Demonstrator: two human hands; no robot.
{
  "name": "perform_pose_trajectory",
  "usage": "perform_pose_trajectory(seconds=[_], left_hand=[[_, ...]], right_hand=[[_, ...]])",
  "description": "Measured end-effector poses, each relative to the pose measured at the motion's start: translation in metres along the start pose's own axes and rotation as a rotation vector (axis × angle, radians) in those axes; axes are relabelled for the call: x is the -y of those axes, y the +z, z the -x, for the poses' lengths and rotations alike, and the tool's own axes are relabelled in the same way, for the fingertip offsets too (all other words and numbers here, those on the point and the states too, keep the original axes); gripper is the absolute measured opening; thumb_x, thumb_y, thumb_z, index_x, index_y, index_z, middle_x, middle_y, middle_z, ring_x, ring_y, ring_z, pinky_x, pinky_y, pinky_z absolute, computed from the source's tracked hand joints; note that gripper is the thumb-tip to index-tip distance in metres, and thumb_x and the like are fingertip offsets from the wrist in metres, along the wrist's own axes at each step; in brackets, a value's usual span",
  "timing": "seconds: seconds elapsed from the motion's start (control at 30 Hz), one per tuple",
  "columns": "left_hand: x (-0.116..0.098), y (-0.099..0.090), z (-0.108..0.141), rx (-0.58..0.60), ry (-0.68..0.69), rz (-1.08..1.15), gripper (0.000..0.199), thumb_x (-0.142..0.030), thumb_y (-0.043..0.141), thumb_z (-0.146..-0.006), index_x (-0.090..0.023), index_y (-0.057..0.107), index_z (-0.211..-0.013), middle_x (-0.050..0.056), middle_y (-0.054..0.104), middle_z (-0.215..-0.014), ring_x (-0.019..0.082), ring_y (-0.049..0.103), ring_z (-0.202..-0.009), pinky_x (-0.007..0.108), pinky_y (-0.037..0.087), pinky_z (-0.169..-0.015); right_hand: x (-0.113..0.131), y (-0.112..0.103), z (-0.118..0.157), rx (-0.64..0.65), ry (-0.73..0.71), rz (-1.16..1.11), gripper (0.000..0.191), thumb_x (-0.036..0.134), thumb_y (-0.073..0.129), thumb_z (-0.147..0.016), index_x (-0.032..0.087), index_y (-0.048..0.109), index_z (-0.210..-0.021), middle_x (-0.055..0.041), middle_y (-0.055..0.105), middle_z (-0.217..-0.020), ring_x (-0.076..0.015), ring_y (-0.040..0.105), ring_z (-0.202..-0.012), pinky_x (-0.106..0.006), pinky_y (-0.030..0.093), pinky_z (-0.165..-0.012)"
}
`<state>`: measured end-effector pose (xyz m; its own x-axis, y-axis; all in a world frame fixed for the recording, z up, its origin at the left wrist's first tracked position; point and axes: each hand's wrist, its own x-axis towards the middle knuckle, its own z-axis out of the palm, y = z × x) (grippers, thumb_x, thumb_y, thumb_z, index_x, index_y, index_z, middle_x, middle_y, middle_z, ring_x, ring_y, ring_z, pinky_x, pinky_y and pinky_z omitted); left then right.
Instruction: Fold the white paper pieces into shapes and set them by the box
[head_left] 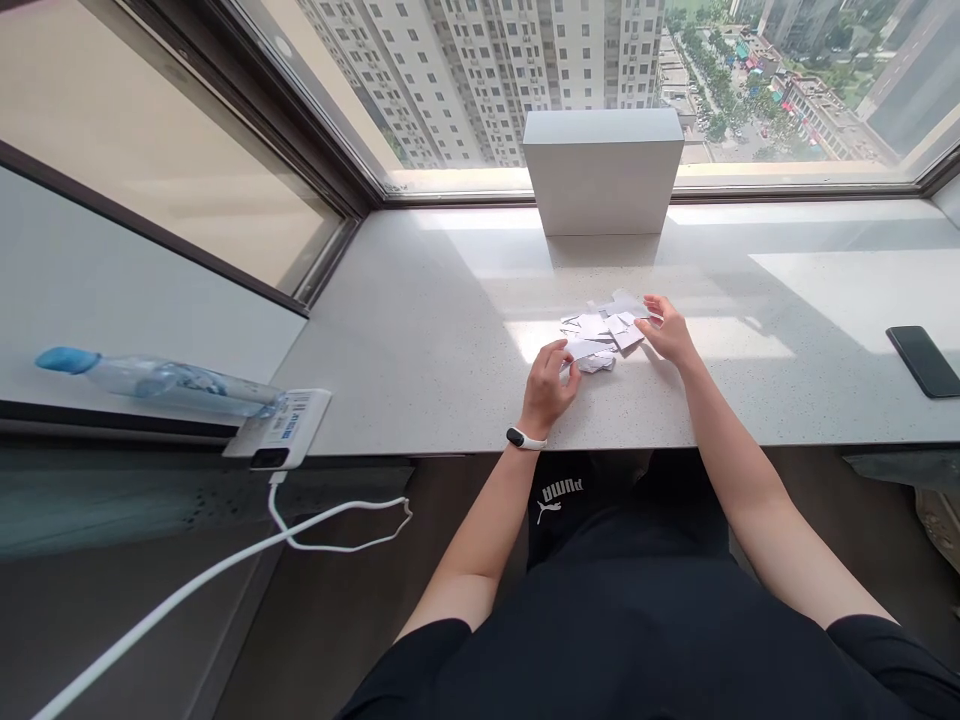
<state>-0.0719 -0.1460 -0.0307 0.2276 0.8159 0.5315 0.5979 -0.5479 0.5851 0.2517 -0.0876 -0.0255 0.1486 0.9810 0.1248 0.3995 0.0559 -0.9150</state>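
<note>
The premises appear to be a home on an upper floor: a pale speckled window ledge (420, 330) runs beneath the left hand (550, 390), and the dark window frame (277, 110) beyond it faces a high-rise (480, 80). Far below, ahead of the right hand (669, 332), lie trees (718, 125) and low buildings (832, 125); a phone (926, 360) rests to that hand's right.

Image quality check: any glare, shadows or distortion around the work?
Head view: sunlight patches glare on the windowsill, one beside the paper scraps; head view: darker patch in front of the white box; head view: plastic bottle near left edge looks stretched.
</note>
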Motion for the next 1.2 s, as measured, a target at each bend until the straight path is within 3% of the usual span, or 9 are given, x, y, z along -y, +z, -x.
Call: perform_pose_trajectory(seconds=[0.13,0.23,0.4,0.53,0.63,0.73,0.8,0.9,1.2], left_hand=[[-0.001,-0.006,-0.003,-0.123,-0.01,0.002,0.004,-0.025,0.07,-0.116,-0.028,0.069,-0.114,0.016,0.087,-0.139,0.037,0.085,-0.144,0.067,0.076,-0.124],[-0.006,0.007,-0.026,-0.143,0.006,0.048,0.002,-0.026,0.069,-0.118,-0.027,0.07,-0.119,0.017,0.085,-0.143,0.037,0.082,-0.148,0.067,0.072,-0.13],[-0.011,0.035,-0.065,0.217,0.062,0.046,0.022,-0.03,0.081,-0.115,-0.024,0.075,-0.135,0.022,0.073,-0.176,0.045,0.068,-0.171,0.073,0.058,-0.144],[-0.01,0.034,-0.05,0.303,0.003,-0.042,0.038,-0.033,0.082,-0.116,-0.026,0.073,-0.151,0.02,0.067,-0.184,0.044,0.058,-0.178,0.072,0.05,-0.151],[-0.016,0.03,-0.026,0.264,-0.119,-0.154,0.065,-0.044,0.094,-0.108,-0.022,0.068,-0.163,0.024,0.072,-0.17,0.046,0.069,-0.158,0.067,0.061,-0.136],[-0.025,0.032,-0.014,0.309,-0.16,-0.236,0.074,-0.049,0.095,-0.107,-0.019,0.065,-0.168,0.024,0.076,-0.159,0.045,0.073,-0.144,0.063,0.064,-0.124],[-0.029,0.036,-0.014,0.351,-0.144,-0.257,0.069,-0.047,0.09,-0.111,-0.017,0.065,-0.168,0.024,0.077,-0.158,0.043,0.074,-0.141,0.059,0.063,-0.121],[-0.029,0.04,-0.023,0.386,-0.111,-0.287,0.06,-0.042,0.082,-0.117,-0.016,0.067,-0.168,0.024,0.078,-0.158,0.042,0.076,-0.138,0.056,0.064,-0.119],[-0.016,0.042,-0.031,0.374,-0.044,-0.303,0.038,-0.013,0.061,-0.119,-0.015,0.074,-0.155,0.021,0.085,-0.141,0.038,0.083,-0.125,0.053,0.07,-0.109]], right_hand=[[-0.014,0.006,0.012,-0.094,-0.024,0.034,0.056,0.054,0.074,-0.108,0.025,0.076,-0.155,-0.0224,0.079,-0.169,-0.0411,0.073,-0.165,-0.068,0.061,-0.142],[-0.02,0.007,0.014,-0.15,-0.021,0.026,0.051,0.055,0.068,-0.111,0.025,0.076,-0.152,-0.0225,0.08,-0.168,-0.0376,0.075,-0.163,-0.062,0.065,-0.139],[-0.021,0.005,0.015,-0.19,-0.028,0.013,0.046,0.056,0.065,-0.112,0.026,0.076,-0.146,-0.0211,0.084,-0.161,-0.037,0.079,-0.156,-0.063,0.066,-0.137],[-0.021,0.005,0.018,-0.204,-0.044,-0.002,0.05,0.061,0.061,-0.115,0.026,0.078,-0.146,-0.0229,0.084,-0.159,-0.04,0.079,-0.155,-0.067,0.066,-0.135],[-0.02,0.009,0.019,-0.146,-0.092,0.06,0.067,0.075,0.063,-0.115,0.024,0.077,-0.155,-0.0262,0.08,-0.165,-0.0455,0.075,-0.158,-0.073,0.065,-0.134],[-0.019,0.014,0.018,0.015,-0.249,0.231,0.086,0.081,0.078,-0.107,0.023,0.073,-0.17,-0.0258,0.067,-0.185,-0.0524,0.056,-0.178,-0.081,0.05,-0.146],[-0.018,0.017,0.016,0.14,-0.341,0.349,0.09,0.073,0.087,-0.102,0.024,0.073,-0.175,-0.0239,0.059,-0.194,-0.0556,0.043,-0.187,-0.084,0.037,-0.153],[-0.017,0.021,0.013,0.226,-0.352,0.439,0.078,0.056,0.089,-0.101,0.023,0.077,-0.17,-0.024,0.065,-0.189,-0.0555,0.053,-0.181,-0.084,0.04,-0.151],[-0.016,0.02,0.014,0.062,-0.323,0.443,0.047,0.016,0.068,-0.097,0.023,0.086,-0.14,-0.0186,0.088,-0.159,-0.0453,0.079,-0.152,-0.071,0.064,-0.134]])
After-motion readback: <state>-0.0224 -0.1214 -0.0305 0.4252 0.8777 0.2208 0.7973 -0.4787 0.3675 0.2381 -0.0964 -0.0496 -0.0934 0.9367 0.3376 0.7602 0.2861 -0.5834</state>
